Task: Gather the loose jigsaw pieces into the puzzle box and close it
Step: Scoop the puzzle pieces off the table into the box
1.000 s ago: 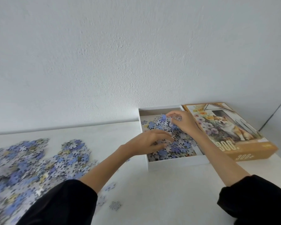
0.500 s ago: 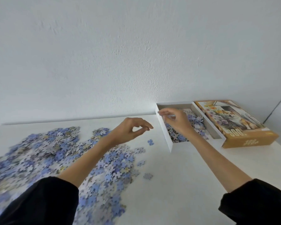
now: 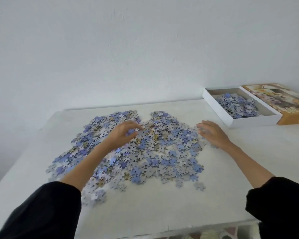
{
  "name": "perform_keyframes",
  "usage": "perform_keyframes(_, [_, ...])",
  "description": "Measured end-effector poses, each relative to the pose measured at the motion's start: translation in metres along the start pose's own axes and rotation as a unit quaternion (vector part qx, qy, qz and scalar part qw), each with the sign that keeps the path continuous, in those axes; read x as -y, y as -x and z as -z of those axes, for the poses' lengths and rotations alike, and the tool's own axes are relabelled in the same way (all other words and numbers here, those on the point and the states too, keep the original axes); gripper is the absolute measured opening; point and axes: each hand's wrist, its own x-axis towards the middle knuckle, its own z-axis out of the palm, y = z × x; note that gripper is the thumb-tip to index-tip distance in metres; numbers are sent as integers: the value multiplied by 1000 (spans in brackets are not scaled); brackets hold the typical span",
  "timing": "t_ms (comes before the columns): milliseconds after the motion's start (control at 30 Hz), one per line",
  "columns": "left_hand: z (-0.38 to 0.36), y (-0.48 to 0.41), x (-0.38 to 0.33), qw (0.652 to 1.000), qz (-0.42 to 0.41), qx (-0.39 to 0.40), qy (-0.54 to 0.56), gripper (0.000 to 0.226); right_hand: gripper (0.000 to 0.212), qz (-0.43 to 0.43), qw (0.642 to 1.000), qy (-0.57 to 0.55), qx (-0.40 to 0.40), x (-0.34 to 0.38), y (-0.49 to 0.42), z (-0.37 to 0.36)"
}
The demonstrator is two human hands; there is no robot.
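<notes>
A big heap of loose blue and grey jigsaw pieces covers the middle of the white table. The open white puzzle box stands at the back right, with several pieces in it. Its orange picture lid lies beside it on the right. My left hand is on the heap's middle, its fingers curled round a few pieces. At the heap's right edge my right hand is lowered, bent fingertips touching the outermost pieces.
A white wall rises right behind the table. The table's front edge is near my body and its left edge slants away at the left. Bare tabletop lies between the heap and the box.
Both hands left the box and came down on the heap. My view swung left, so the box now sits far right.
</notes>
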Motion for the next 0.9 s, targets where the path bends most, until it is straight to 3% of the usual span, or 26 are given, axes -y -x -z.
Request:
perform_keyframes(100, [21, 50, 55, 986, 134, -58, -82, 35, 45, -26, 999, -21, -11, 13, 12, -12])
perform_keyframes(200, [39, 91, 91, 927, 351, -54, -118, 53, 49, -42, 999, 3, -29, 38, 20, -32])
perform_keyframes(267, [41, 109, 98, 902, 404, -32, -152, 61, 51, -54, 997, 28, -37, 58, 22, -45])
perform_keyframes(367, [35, 114, 92, 920, 363, -34, -146, 67, 55, -66, 996, 23, -51, 81, 19, -60])
perform_keyframes(467, [31, 103, 75, 957, 284, -61, -18, 70, 48, -26, 997, -49, -50, 96, 17, -66])
perform_keyframes(533, [34, 95, 69, 948, 288, -116, 65, 66, 45, -11, 994, -64, -89, 100, 15, -62])
perform_keyframes(600, [36, 90, 73, 926, 337, -164, 41, 66, 45, -50, 989, -41, -133, 94, 12, -56])
perform_keyframes(700, [34, 90, 82, 913, 395, -87, -52, 74, 72, -126, 986, 24, -104, 83, 10, -54])
perform_keyframes(767, [29, 92, 81, 927, 369, -39, -59, 97, 83, -103, 992, 27, -60, 87, 9, -60])
perform_keyframes(833, [24, 90, 75, 942, 329, -51, -32, 119, 94, -63, 997, 14, -34, 96, 6, -64])
perform_keyframes(900, [24, 83, 66, 947, 308, -91, -12, 121, 96, -51, 998, 25, -32, 105, 3, -65])
